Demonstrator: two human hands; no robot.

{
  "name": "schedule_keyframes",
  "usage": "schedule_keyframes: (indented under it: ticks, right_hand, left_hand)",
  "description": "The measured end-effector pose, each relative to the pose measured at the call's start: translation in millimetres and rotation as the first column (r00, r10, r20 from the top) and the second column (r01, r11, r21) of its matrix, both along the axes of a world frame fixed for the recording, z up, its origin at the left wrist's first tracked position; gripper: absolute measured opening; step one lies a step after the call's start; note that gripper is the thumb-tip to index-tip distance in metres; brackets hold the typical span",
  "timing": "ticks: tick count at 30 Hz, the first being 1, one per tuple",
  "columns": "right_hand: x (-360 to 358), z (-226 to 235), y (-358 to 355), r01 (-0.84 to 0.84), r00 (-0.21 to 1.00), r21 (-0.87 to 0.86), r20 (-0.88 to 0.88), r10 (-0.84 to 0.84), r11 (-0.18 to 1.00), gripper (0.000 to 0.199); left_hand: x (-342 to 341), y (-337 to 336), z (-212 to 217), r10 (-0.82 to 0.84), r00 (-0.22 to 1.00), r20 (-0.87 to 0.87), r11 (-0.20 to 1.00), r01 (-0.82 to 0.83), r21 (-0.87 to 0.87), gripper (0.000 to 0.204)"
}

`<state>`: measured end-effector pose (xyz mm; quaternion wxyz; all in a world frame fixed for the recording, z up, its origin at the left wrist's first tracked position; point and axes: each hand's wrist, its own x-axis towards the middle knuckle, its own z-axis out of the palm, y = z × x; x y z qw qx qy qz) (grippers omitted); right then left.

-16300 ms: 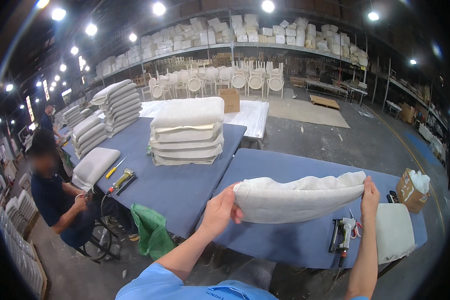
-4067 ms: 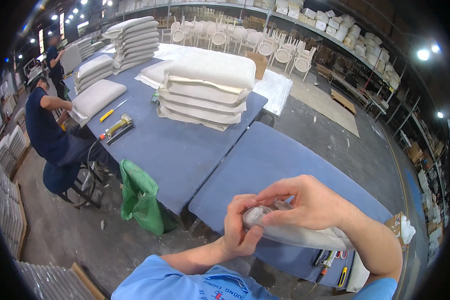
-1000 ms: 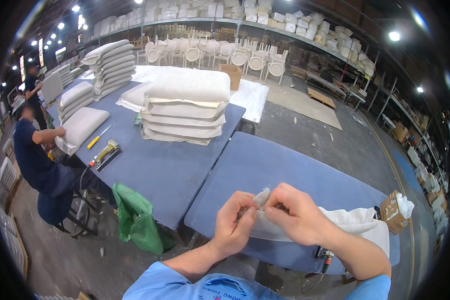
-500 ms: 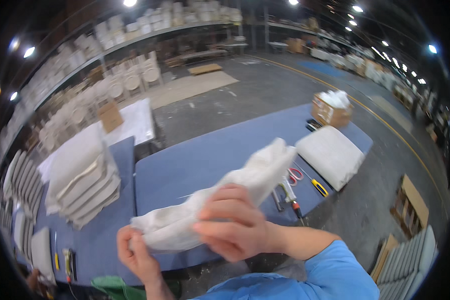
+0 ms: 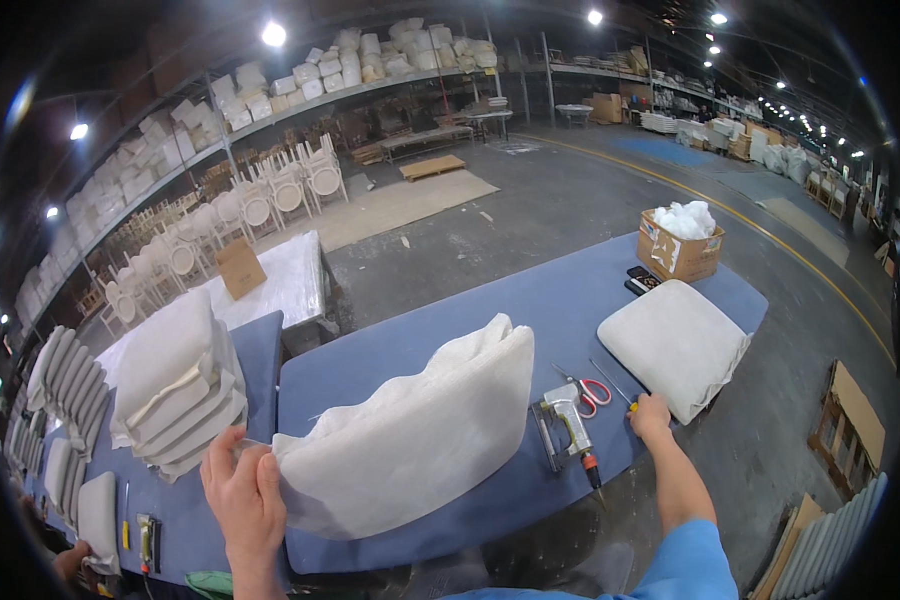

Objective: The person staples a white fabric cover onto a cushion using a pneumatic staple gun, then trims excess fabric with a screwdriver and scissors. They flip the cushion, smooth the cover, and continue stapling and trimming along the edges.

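A seat cushion wrapped in off-white fabric (image 5: 410, 440) stands tilted on its edge on the blue padded table, with loose fabric along its top. At its left corner, my left hand (image 5: 245, 495) pinches the fabric between thumb and fingers. My right hand (image 5: 652, 415) is closed round the yellow handle of a screwdriver (image 5: 613, 383), whose thin shaft lies on the table and points away. Left of that hand rest a pneumatic staple gun (image 5: 573, 420) and red-handled scissors (image 5: 596, 396). Another off-white cushion (image 5: 675, 345) lies flat just beyond my right hand.
A cardboard box of white stuffing (image 5: 680, 255) and dark small items (image 5: 642, 280) stand at the table's far right. Stacked cushions (image 5: 175, 385) rise at left. A co-worker's hand (image 5: 72, 562) touches a cushion (image 5: 98, 515) at lower left. Pallets (image 5: 845, 420) lean at right.
My right hand has left the cushion, moved right and taken hold of the screwdriver. The cushion has tipped up, its smooth side now toward me. My left hand keeps its corner.
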<state>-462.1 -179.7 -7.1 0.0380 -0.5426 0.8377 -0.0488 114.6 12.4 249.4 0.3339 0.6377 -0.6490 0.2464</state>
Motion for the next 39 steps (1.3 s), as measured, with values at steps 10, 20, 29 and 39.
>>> schedule_keyframes:
  ticks: [10,20,29,39]
  right_hand:
    - [42.7,132.7,13.1,0.236,0.058,-0.643,0.757,0.65,0.728,0.022]
    - [102.9,260.2,12.6,0.109,-0.265,-0.925,0.326,0.908,0.364,0.031]
    - [136.2,260.2,21.2,-0.093,0.203,-0.925,0.344,0.917,0.368,0.016]
    - [80.9,207.5,104.4,0.456,-0.001,-0.684,0.64,0.769,0.569,0.023]
  left_hand:
    - [-103.1,-32.9,30.8,-0.366,0.909,0.198,0.89,0.28,0.36,0.053]
    - [-121.2,-29.6,17.8,-0.442,0.875,0.199,0.88,0.38,0.285,0.05]
    - [-114.0,-33.2,25.7,-0.33,0.896,0.296,0.91,0.219,0.351,0.05]
    - [-94.3,-95.4,66.0,-0.497,0.787,0.365,0.73,0.153,0.666,0.077]
